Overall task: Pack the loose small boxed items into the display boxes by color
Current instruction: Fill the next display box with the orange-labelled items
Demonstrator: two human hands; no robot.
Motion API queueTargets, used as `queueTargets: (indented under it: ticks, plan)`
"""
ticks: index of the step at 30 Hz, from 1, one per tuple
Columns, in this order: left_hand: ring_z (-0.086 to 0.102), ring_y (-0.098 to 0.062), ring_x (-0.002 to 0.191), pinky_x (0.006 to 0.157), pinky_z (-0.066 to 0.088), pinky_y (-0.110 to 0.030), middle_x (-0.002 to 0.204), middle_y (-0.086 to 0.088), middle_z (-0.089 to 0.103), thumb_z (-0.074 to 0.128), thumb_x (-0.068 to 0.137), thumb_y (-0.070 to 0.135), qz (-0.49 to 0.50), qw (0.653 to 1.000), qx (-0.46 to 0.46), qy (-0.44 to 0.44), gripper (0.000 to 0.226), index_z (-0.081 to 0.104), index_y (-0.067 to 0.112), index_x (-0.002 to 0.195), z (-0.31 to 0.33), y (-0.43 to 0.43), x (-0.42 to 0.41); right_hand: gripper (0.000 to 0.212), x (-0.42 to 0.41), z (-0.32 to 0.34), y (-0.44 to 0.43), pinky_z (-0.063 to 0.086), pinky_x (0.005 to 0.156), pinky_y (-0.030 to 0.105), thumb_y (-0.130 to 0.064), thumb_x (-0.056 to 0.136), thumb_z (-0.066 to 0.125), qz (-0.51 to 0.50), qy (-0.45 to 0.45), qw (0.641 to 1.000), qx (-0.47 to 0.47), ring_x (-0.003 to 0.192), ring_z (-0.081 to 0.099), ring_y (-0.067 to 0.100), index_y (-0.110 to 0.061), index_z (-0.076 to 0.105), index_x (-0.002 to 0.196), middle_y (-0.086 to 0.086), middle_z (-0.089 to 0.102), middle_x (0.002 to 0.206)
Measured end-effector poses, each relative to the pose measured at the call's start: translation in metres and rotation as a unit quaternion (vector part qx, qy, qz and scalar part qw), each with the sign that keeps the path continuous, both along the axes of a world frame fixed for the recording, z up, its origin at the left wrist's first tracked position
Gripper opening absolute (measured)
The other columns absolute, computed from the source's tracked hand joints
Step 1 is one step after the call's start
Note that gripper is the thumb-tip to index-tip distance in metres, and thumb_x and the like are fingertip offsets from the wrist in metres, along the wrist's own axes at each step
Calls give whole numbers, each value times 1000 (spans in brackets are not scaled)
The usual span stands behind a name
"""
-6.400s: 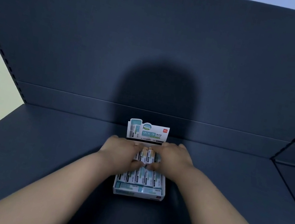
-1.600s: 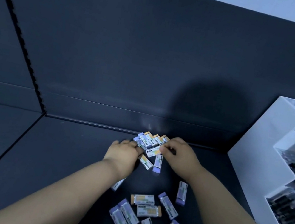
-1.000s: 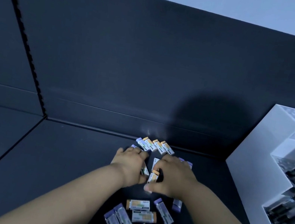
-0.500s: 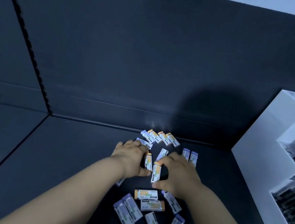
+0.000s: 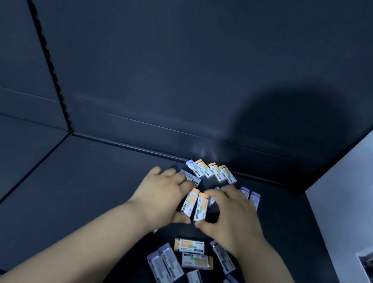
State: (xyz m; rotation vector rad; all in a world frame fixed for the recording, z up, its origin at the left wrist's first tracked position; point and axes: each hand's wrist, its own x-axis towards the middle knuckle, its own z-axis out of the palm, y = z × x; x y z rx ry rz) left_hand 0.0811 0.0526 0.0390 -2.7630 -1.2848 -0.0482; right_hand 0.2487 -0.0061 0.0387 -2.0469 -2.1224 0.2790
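**Two hands close in on a pair of orange boxes**

I see both hands low over a dark shelf, with small boxes scattered around them. The left hand [image 5: 164, 196] and the right hand [image 5: 232, 214] press from either side on two orange-capped boxes [image 5: 196, 205] that lie side by side, touching, long sides together. The fingers of each hand curl around the outer edge of the pair and the thumbs meet just below it, so both hands grip the pair between them.

Behind the hands, a row of four boxes [image 5: 211, 170] lies against the back panel of the shelf, one purple-capped and three orange. Two purple-capped boxes [image 5: 250, 196] sit just beyond the right hand. Nearer to me, a loose heap [image 5: 192, 269] of orange and purple boxes lies at mixed angles, partly under the right wrist. A white display rack [image 5: 351, 220] stands at the right edge, well apart from the boxes.
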Motion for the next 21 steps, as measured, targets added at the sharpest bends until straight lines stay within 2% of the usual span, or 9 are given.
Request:
queueTargets:
  ticks: [5,9,11,13,15,21]
  plan:
    - [37,-16,125,96,24,-32,134,7,42,50,81,69,22,1000,19,-9,76,29,30,143,9,2,-30,65,-19,14,13,27,95,29,-52,72,71,41,2,998,55,121,41,12,-34,49,130,-11,46,123]
    - [41,-14,121,92,27,-30,129,10,46,49,77,74,71,996,24,-37,81,30,32,143,19,2,-67,65,-49,17,29,40,89,37,-51,60,80,78,-4,992,100,106,53,19,-27,61,117,-6,56,108]
    - [56,-16,104,83,36,-33,110,8,58,59,66,76,68,996,34,-54,82,50,28,132,22,3,-91,66,-74,20,36,42,83,36,-49,56,83,94,0,989,112,96,56,20,-25,63,114,-5,57,101]
    - [63,-17,76,65,43,-31,84,7,63,64,53,77,71,993,62,-64,79,66,23,110,17,4,-121,66,-104,24,44,41,79,34,-48,55,83,114,0,986,125,92,58,19,-24,63,113,-6,57,98]
    - [63,-17,69,59,44,-31,77,7,63,59,52,76,81,991,78,-75,76,69,21,103,13,4,-151,65,-131,28,48,37,78,32,-49,57,82,131,-4,982,132,93,57,18,-25,62,115,-7,56,99]
    - [63,-17,69,59,43,-30,78,8,64,57,55,74,126,986,85,-73,75,68,20,106,19,-3,-277,67,-249,33,57,29,94,28,-51,71,73,177,24,979,98,111,46,11,-31,50,131,-11,49,115]
